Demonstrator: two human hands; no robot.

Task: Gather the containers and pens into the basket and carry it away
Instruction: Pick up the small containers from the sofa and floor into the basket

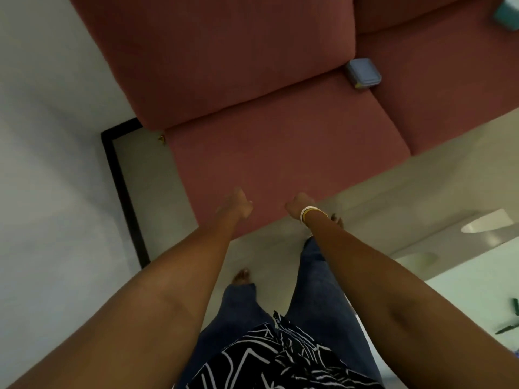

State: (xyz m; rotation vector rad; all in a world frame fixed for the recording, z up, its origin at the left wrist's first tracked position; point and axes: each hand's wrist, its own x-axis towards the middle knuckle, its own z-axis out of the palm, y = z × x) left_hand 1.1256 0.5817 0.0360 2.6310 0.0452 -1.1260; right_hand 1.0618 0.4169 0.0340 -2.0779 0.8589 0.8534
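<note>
A blue-grey lidded container [363, 73] lies on the red sofa [280, 153], in the gap between the two seat cushions by the backrest. A teal container [507, 11] is cut off by the frame at the top right of the sofa. Two green pens [514, 307] lie on the glass table at the right edge. My left hand [238, 204] and my right hand [295, 207] reach out over the front of the near seat cushion, side by side. Their fingers are curled and nothing shows in either. No basket is in view.
The glass table [449, 290] stands to my right, close to the sofa front. A black-framed panel [118, 175] stands on the floor left of the sofa. My legs and bare feet are on the pale floor between sofa and table.
</note>
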